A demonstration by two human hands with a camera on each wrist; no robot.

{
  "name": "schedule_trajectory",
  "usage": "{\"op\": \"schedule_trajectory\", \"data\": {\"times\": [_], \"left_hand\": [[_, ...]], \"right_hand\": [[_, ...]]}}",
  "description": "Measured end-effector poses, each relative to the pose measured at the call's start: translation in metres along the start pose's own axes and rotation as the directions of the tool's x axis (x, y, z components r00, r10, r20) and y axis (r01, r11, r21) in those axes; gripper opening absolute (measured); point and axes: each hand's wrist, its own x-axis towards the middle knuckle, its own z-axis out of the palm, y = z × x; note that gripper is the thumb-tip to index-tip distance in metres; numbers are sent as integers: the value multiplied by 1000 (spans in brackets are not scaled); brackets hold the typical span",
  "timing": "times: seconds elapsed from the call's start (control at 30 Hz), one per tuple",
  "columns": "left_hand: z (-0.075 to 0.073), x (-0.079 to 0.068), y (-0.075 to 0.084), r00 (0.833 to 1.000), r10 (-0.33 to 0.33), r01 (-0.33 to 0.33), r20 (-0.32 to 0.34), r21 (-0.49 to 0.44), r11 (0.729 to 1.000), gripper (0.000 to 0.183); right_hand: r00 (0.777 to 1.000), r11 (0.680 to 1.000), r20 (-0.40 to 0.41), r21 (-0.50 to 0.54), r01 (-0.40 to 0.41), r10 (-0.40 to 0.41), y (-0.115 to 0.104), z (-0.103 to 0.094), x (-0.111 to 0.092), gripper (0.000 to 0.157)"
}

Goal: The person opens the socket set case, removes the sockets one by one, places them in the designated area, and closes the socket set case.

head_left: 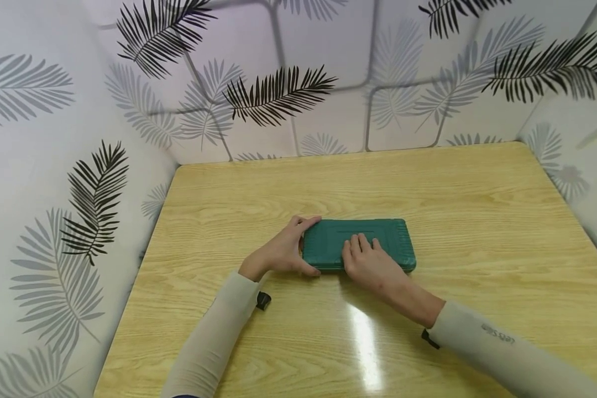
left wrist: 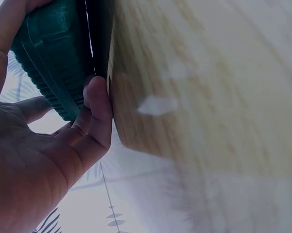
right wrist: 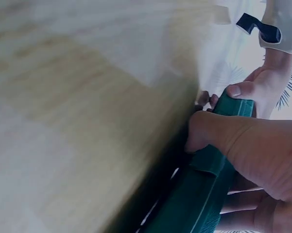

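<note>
A closed green plastic case [head_left: 328,235] with ribbed ends lies lengthwise on the table. My left hand [head_left: 284,251] grips its left end, the thumb along the near side and the fingers reaching to the far corner. In the left wrist view, curled fingertips touch the case [left wrist: 51,53] low down, close to the tabletop. My right hand [head_left: 373,269] holds the near long side around the middle, fingers bent over the lid. The right wrist view has that thumb against the front edge of the case [right wrist: 184,204]. The case's contents are hidden.
The wood-grain table [head_left: 258,190] has a bright light reflection in front of the case. Patterned wall covering [head_left: 323,50] with leaf prints rises behind the table and at both sides. Small black clips or straps [head_left: 263,300] show at both sleeve cuffs.
</note>
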Motion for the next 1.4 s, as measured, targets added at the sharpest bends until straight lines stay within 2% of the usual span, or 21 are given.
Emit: {"op": "schedule_trajectory", "data": {"times": [0.27, 0.77, 0.97, 1.13, 1.23, 1.4], "left_hand": [[0, 1, -1, 1000, -8, 8, 7, -14, 1000, 123], [-2, 0, 1, 1000, -6, 6, 0, 8, 1000, 124], [-1, 0, 1, 1000, 3, -3, 4, 12, 1000, 125], [0, 0, 0, 1000, 17, -16, -10, 53, 998, 127], [-1, 0, 1, 1000, 22, -21, -15, 55, 998, 127], [0, 0, 1, 1000, 31, -30, -5, 40, 999, 126]], "right_hand": [[999, 1000, 29, -8, 23, -23, 1, -5, 6, 26], [1000, 1000, 27, 9, -9, 9, -2, -9, 8, 26], [996, 999, 91, 48, -25, 21, -5, -12, 7, 27], [994, 996, 109, 86, -38, 28, -11, -12, 5, 29], [992, 993, 126, 112, -42, 28, -9, -13, 5, 35], [973, 965, 229, 258, -41, -19, 3, -17, -1, 61]]}}
